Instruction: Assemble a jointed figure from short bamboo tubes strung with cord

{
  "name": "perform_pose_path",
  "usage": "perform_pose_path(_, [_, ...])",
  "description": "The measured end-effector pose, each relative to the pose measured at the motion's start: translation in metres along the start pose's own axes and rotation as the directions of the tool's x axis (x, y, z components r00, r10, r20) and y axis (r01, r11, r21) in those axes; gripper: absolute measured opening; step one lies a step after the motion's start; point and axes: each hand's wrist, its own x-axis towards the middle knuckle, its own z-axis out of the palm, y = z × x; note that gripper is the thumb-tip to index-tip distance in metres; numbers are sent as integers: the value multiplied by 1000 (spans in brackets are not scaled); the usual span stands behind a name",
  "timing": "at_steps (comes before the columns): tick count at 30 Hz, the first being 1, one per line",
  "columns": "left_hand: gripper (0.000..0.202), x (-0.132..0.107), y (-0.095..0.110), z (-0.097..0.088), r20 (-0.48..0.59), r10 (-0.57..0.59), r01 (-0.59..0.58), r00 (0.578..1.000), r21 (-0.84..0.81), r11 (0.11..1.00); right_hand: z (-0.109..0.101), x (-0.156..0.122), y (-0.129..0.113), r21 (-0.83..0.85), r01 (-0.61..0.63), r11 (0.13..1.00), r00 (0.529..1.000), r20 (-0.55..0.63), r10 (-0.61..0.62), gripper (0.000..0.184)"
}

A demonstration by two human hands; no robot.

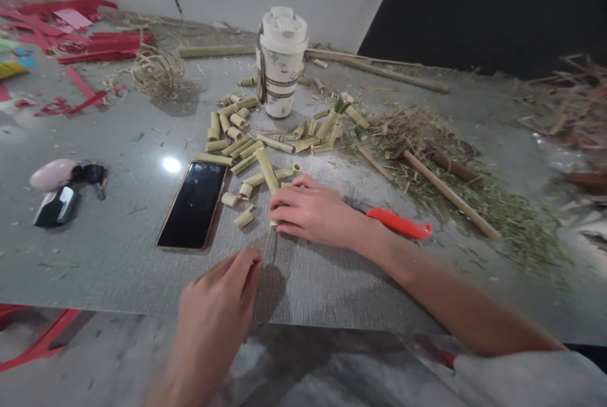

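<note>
My left hand (218, 306) is near the table's front edge, its fingers closed in a pinch. A thin strand (268, 246) runs from its fingertips up toward the bamboo pieces. My right hand (310, 208) lies low over the table with fingers stretched out and somewhat apart. Its fingertips touch or cover the lower end of a longer green bamboo piece (266, 167); what lies beneath them is partly hidden. Short cut bamboo tubes (244, 217) lie just left of the fingertips. Beside my right wrist rests a tool with a red handle (398, 222), its front end partly behind the hand.
A phone (193, 205) lies left of my hands, with keys (95, 174) farther left. Behind the bamboo stands a lidded white cup (283, 66). A woven ball (159, 72) sits back left. Plant shavings and a wooden-handled hammer (446, 189) are at right.
</note>
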Motion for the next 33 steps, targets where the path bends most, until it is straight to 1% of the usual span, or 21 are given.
perform_pose_path(3, [24, 0, -4, 2, 56, -26, 26, 998, 15, 1000, 1, 1, -1, -10, 6, 1000, 1000, 5, -6, 19])
perform_pose_path(5, [22, 2, -4, 4, 75, -46, 45, 996, 8, 999, -2, -1, -2, 0, -11, 1000, 1000, -3, 11, 18])
perform_pose_path(6, [21, 3, -4, 5, 69, -56, 57, 996, 1, 998, -6, -3, -2, 20, -36, 999, 999, -28, 37, 20])
perform_pose_path(8, [20, 6, -3, 6, 56, -82, 82, 995, -10, 997, -17, -10, -1, 78, -132, 988, 980, -142, 142, 23])
perform_pose_path(9, [19, 8, -2, 7, 52, -94, 95, 994, -12, 995, -23, -15, 0, 112, -198, 974, 952, -215, 218, 19])
perform_pose_path(10, [18, 9, -2, 7, 57, -104, 105, 993, -10, 994, -29, -20, 1, 137, -274, 952, 908, -290, 303, 14])
perform_pose_path(11, [17, 10, -2, 7, 69, -107, 108, 992, -5, 994, -35, -26, 1, 158, -354, 922, 859, -335, 387, 13])
perform_pose_path(12, [16, 12, -3, 6, 80, -106, 106, 991, 2, 994, -39, -32, 1, 176, -427, 887, 813, -354, 462, 16])
perform_pose_path(13, [17, 12, -3, 5, 89, -98, 98, 991, 6, 995, -41, -37, 1, 191, -485, 854, 779, -351, 520, 19])
perform_pose_path(14, [19, 13, -4, 4, 94, -85, 85, 992, 5, 996, -42, -41, -1, 196, -527, 827, 756, -337, 562, 21])
perform_pose_path(15, [23, 14, -5, 2, 96, -65, 66, 993, -6, 998, -41, -45, -3, 193, -555, 809, 748, -310, 587, 21])
perform_pose_path(16, [27, 15, -5, 0, 100, -40, 42, 994, -23, 999, -39, -48, -6, 188, -567, 802, 752, -277, 598, 21])
perform_pose_path(17, [32, 17, -6, -3, 102, -12, 17, 995, -46, 999, -36, -51, -10, 181, -565, 805, 770, -235, 593, 18])
perform_pose_path(19, [37, 22, -7, -9, 103, 46, -38, 994, -84, 996, -29, -53, -16, 165, -516, 841, 836, -117, 536, 10])
perform_pose_path(21, [30, 30, -7, -16, 82, 93, -86, 992, -84, 993, -24, -55, -19, 128, -432, 893, 901, 9, 434, 13])
perform_pose_path(23, [22, 41, -5, -21, 60, 130, -128, 990, -39, 991, -20, -56, -21, 68, -362, 930, 931, 87, 356, 19])
perform_pose_path(25, [19, 55, -1, -23, 32, 161, -162, 986, 33, 986, -17, -58, -21, 10, -335, 942, 938, 98, 332, 25])
perform_pose_path(28, [15, 80, 5, -19, -19, 223, -218, 975, 146, 965, -17, -58, -24, -64, -351, 934, 930, 89, 356, 30])
perform_pose_path(30, [20, 95, 9, -12, 23, 251, -250, 968, 219, 943, -20, -58, -29, -120, -376, 919, 915, 107, 388, 27])
perform_pose_path(33, [36, 111, 13, -2, 84, 306, -317, 948, 254, 914, -27, -58, -37, -200, -423, 884, 877, 153, 455, 12])
